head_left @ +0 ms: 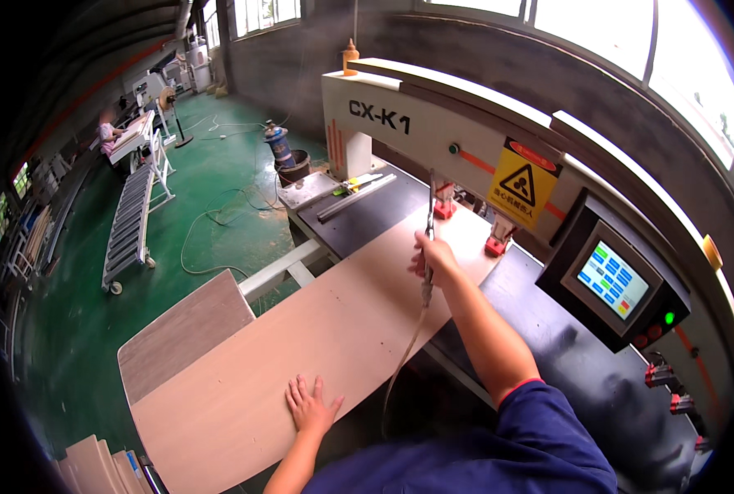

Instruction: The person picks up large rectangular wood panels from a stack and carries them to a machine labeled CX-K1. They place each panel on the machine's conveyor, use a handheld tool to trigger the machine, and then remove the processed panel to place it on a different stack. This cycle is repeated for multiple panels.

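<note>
Right hand [434,259] grasping a slim tool [430,212] above a long board [219,403]

The right hand is closing around the slim tool, and a thin hose [402,360] is hanging from its lower end. The left hand [310,412] is lying released on the long board, its fingers spreading. The far end of this board is resting on the dark tabletop [367,226], near the white machine [352,92]

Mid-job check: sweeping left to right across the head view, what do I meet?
Roller conveyor, left hand, right hand gripping a slim metal tool, yellow warning sign, touchscreen, lit green button.
</note>
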### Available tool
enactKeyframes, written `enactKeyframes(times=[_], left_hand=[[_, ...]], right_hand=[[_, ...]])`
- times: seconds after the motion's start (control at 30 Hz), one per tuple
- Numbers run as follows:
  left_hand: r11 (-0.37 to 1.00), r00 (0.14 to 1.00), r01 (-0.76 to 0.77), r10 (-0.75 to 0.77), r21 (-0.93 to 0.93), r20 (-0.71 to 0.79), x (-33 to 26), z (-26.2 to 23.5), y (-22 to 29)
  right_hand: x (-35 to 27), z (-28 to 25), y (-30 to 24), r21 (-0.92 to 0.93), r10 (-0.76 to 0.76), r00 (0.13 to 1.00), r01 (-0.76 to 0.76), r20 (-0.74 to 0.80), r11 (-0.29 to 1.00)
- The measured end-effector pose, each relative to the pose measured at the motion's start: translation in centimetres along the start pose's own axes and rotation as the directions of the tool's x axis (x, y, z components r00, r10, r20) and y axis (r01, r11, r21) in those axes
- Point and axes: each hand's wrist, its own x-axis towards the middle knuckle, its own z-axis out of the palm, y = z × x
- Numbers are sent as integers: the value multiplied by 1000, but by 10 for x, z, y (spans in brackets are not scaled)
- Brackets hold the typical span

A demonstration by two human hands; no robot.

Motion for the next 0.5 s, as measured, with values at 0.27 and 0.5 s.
enactKeyframes(times=[0.27,0.5], left_hand=[[999,999,-40,40,32,-14,-3,4,5],[998,999,-28,25,52,48,-2,9,11]], right_hand=[[-88,-60,151,-324,-113,974,43,-198,945],[-129,-125,208,78,112,937,-91,-332,993]])
